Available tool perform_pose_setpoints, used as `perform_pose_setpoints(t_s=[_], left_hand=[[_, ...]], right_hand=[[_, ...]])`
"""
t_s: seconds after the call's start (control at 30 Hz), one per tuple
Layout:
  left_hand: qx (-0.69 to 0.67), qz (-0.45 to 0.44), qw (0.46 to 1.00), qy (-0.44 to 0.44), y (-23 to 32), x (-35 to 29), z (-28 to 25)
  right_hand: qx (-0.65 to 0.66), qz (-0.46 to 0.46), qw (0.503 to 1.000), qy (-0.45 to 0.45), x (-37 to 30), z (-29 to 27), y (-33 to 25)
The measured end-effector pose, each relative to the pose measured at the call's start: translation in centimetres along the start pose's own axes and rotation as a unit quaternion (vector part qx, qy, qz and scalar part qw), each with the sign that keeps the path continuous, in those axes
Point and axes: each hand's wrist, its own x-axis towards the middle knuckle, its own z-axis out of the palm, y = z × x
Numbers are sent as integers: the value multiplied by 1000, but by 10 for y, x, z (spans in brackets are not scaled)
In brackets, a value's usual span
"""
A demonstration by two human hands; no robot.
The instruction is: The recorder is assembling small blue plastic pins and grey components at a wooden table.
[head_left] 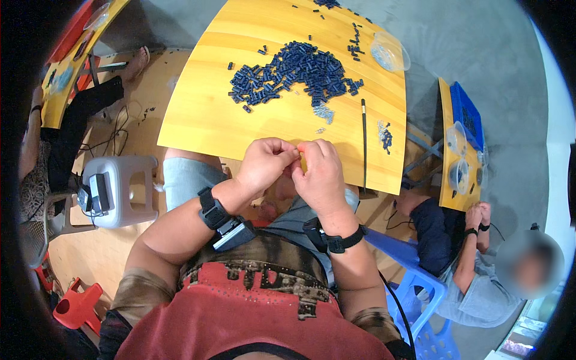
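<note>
At the near edge of the yellow wood-grain table (204,114), my left hand (268,163) and my right hand (320,175) meet with fingertips pinched together. Whatever they hold between them is too small and covered to make out. Beyond them spreads a large heap of small dark blue plastic pieces (294,72). A little pile of shiny metal bits (324,113) lies at the heap's near side, with a few more metal bits (320,130) closer to my hands. To the right of my right hand rests a thin black rod (363,144).
At the table's far right stands a clear round tub (389,53) with metal bits inside. Small dark and silver pieces (386,137) lie near the right edge. Another person (480,264) sits right, by a blue tray (467,114). A grey stool (123,192) is left, a blue chair (414,276) right.
</note>
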Motion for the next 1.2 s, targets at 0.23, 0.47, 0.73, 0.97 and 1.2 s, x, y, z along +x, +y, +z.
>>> perform_pose_setpoints(t_s=[0.23, 0.47, 0.73, 0.97, 1.2], left_hand=[[-10, 9, 1000, -2, -5, 1, 1], [-79, -5, 996, -37, -5, 9, -6], [-81, 43, 996, -4, 0, 29, -24], [-95, 60, 993, -44, -10, 40, -39], [-105, 51, 990, -80, -6, 41, -43]], right_hand=[[34, 10, 999, -17, -2, -2, 6], [154, 55, 985, -61, 3, -6, 13], [85, 109, 990, 0, 39, -26, 70], [4, 107, 993, 40, 84, 0, 107], [-28, 123, 992, 16, 101, 17, 116]])
